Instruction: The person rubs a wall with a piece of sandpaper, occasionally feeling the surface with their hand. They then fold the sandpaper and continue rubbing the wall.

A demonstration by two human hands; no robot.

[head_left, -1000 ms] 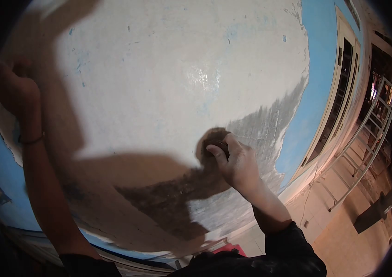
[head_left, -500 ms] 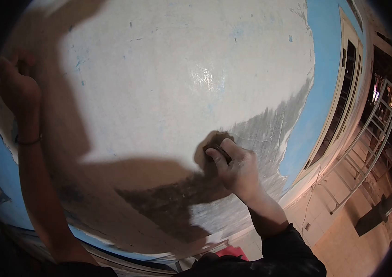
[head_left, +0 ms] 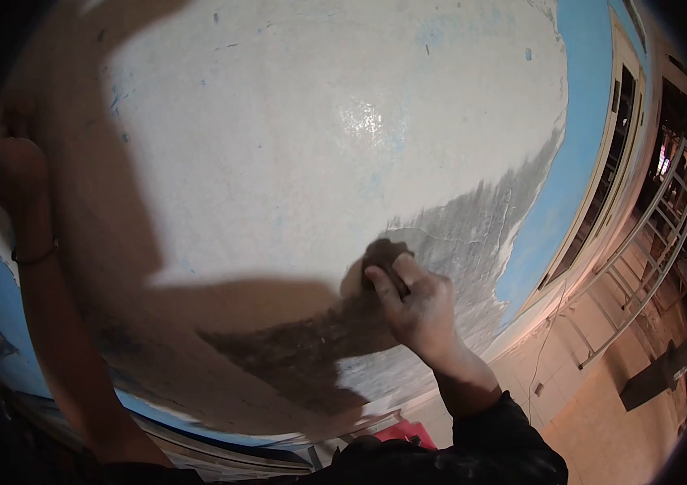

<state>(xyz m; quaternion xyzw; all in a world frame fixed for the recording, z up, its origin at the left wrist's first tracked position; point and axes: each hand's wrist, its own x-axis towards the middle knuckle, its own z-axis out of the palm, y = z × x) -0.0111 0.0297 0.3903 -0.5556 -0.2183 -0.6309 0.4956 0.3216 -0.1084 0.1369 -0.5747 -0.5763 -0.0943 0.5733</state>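
A wall (head_left: 271, 162) with a pale, patchy surface faces me. Its lower right part (head_left: 473, 218) is dark grey with a streaky upper edge. My right hand (head_left: 424, 311) is closed around a small dark tool (head_left: 385, 260) held against the wall at the border of pale and grey. Its exact kind is too dark to make out. My left hand (head_left: 16, 162) is raised at the far left, in shadow, with its fingers curled. Whether anything is inside them cannot be seen. A dark band (head_left: 35, 257) circles the left wrist.
Blue paint (head_left: 582, 105) borders the pale area on the right and lower left. Beyond it are a framed window (head_left: 602, 178), a metal ladder-like frame (head_left: 642, 259) and a tiled floor (head_left: 578, 420). A red object (head_left: 408, 434) lies below me.
The view has shifted slightly. My right hand and the dark tool have moved a little down the wall. My left hand sits lower and further toward the left edge.
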